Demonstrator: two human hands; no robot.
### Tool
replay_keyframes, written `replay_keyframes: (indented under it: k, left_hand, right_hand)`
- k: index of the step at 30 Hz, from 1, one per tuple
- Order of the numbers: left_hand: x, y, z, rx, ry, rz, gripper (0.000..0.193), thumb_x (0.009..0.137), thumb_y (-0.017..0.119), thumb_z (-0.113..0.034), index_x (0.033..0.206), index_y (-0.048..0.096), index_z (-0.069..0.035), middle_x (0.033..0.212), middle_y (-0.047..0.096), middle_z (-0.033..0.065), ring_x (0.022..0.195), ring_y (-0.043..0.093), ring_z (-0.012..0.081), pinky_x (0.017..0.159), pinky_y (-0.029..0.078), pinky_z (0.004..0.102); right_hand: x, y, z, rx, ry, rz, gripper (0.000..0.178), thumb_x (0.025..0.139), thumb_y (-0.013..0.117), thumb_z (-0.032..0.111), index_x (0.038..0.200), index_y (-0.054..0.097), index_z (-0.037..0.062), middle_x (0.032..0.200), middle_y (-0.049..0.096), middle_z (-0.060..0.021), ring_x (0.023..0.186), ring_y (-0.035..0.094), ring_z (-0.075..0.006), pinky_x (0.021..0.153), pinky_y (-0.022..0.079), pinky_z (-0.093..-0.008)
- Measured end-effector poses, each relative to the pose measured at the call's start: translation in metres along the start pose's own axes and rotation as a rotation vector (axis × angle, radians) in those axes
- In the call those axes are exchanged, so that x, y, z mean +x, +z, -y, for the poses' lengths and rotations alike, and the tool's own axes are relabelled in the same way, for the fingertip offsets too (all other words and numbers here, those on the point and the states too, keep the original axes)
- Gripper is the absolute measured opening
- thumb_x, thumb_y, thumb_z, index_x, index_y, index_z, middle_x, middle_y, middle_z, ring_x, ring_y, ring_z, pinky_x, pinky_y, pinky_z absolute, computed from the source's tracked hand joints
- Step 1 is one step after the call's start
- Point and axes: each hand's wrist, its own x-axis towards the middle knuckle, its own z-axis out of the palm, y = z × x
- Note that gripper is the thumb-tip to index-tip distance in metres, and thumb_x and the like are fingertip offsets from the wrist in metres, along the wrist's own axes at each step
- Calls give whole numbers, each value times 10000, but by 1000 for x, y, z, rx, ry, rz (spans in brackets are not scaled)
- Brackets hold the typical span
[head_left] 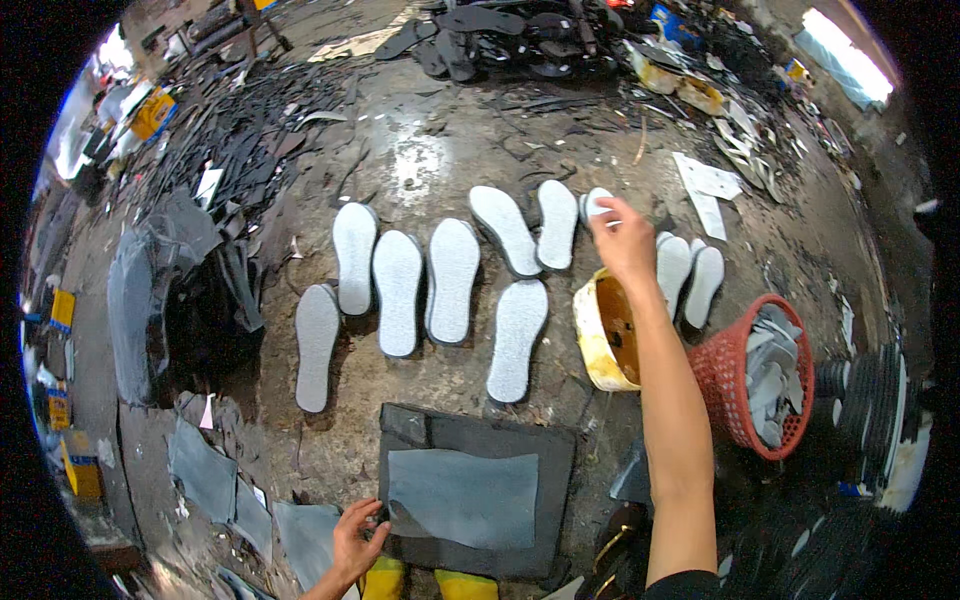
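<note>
Gripping insole [598,204] lengthwise away, right hand [624,240]

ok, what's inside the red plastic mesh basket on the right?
The red plastic mesh basket holds a heap of grey sole-shaped cut pieces, loosely stacked up to the rim. What lies underneath them, and the basket's bottom, is covered and cannot be seen.

Right arm is stretched way out forward, bare forearm running up from the lower edge, right hand [622,240] at the far end with fingers curled in a pinch (palm facing down). Left hand [357,543] stays low and close in, fingers bent, only the wrist showing.
</note>
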Motion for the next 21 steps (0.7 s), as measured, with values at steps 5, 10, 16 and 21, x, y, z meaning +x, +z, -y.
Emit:
replay_keyframes:
  k: [5,10,16,21]
  left_hand:
    - [1,0,3,10,-33,32,384,853,779,-83,1226,693,-50,1312,624,188,1114,661,283,813,594,332]
    - [-6,-10,-6,80,-14,99,411,853,787,-112,1248,684,-66,1316,637,172,1135,659,293,835,583,346]
    - [-16,-11,-13,87,-49,79,407,853,791,-129,1243,688,-77,1307,647,159,1094,674,287,831,578,352]
    - [2,-10,-14,159,-13,-39,408,830,784,-80,1228,693,-73,1255,673,160,1066,684,298,861,572,362]
  right_hand:
    - [1,102,9,-434,255,313,665,890,683,438,1463,505,150,1419,548,-205,1302,539,-407,1041,472,-534]
    - [7,117,-22,-406,471,300,685,878,676,371,1495,449,180,1451,507,-186,1342,496,-419,1043,452,-583]
    - [-21,132,2,-632,89,1,532,880,704,284,1362,559,112,1372,567,-172,1256,536,-416,1025,430,-573]
    - [-98,177,83,-335,174,523,976,783,812,496,1542,343,100,1401,490,-254,1225,565,-427,946,525,-533]
